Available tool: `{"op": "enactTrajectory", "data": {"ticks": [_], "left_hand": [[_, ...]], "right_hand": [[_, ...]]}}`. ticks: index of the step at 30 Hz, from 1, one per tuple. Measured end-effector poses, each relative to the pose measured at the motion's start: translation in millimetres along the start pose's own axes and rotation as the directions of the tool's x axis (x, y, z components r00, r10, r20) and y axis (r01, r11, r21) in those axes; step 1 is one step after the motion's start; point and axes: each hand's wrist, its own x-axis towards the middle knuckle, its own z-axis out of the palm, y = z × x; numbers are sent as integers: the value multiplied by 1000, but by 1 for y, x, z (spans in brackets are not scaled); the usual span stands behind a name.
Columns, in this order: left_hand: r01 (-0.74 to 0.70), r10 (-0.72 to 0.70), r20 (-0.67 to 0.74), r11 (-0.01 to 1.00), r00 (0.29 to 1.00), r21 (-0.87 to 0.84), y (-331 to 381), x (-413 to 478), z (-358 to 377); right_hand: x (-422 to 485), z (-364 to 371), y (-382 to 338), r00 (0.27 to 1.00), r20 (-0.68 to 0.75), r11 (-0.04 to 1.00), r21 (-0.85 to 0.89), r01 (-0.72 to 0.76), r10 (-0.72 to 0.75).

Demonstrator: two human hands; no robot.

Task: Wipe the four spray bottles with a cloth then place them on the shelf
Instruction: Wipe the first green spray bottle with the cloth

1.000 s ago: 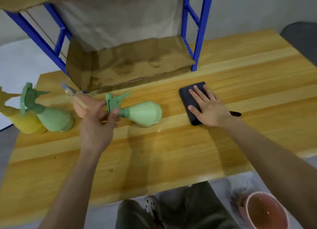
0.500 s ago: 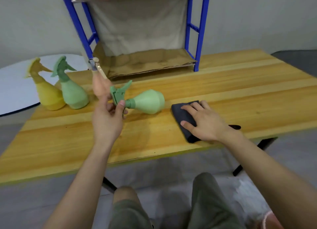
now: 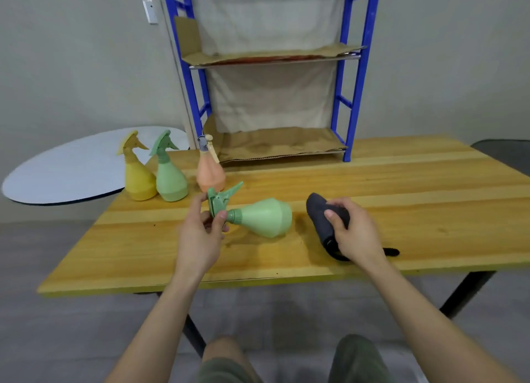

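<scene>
Head view, stock on the wooden tabletop [image 3: 401, 187]: spray bottles, four. One yellow bottle [image 3: 137, 172], upright, far left; one green bottle [image 3: 169, 172], upright, touching or just beside the yellow one; one orange bottle [image 3: 210, 169], upright, near the front left post of the shelf; one pale green bottle [image 3: 262, 217], lying on its side at centre, base to the right, trigger head to the left. Cloth, one: dark cloth [image 3: 322, 219], bunched, right of the lying bottle and apart from it, a strip of it trailing out on the tabletop behind the wrist. Shelf, one: blue-framed shelf [image 3: 355, 76] standing at the back of the tabletop, two cardboard-lined levels in view, both bare of bottles. Hands, two: left hand [image 3: 200, 236], grip closed on the trigger head of the pale green bottle, thumb on its collar; right hand [image 3: 354, 230], grip closed around the dark cloth, fingers curled over it. Changes against half a second before: the right hand lay flat on the spread cloth and now clutches it gathered up; the orange bottle, then half hidden behind the left hand, now shows in full; the pale green bottle remains on its side in the left hand's hold.
</scene>
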Motion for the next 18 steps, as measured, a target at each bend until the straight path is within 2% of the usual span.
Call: {"op": "enactTrajectory", "data": {"ticks": [2,3,5,8,9,11,14,16,18], "left_hand": [[-11,11,-1,1000,1000,2,-1,-1,0],[-6,6,3,1000,1000,0,-2,-1,1],[9,-9,21,1000,1000,-16,-2,1,3],[34,-31,52,997,998,-70,-5,0,6],[47,-42,53,994,998,-94,-7,-1,6],[73,-66,60,989,996,-132,-13,-4,3],[76,-65,83,987,994,-140,-16,-8,1],[58,-46,90,989,995,-133,-16,-8,0],[47,-34,87,989,996,-142,-16,-7,-3]], "right_hand": [[7,3,-29,992,-101,990,108,87,-76],[12,6,-46,984,-108,981,121,152,-140],[18,20,-78,959,-20,956,76,283,-282],[20,50,-97,870,206,849,-207,486,-448],[20,56,-95,838,279,794,-281,539,-470],[23,55,-88,775,410,729,-304,614,-481],[31,55,-85,695,486,654,-286,700,-531],[32,63,-94,682,499,633,-299,714,-534],[31,73,-101,696,493,656,-288,697,-523]]}}
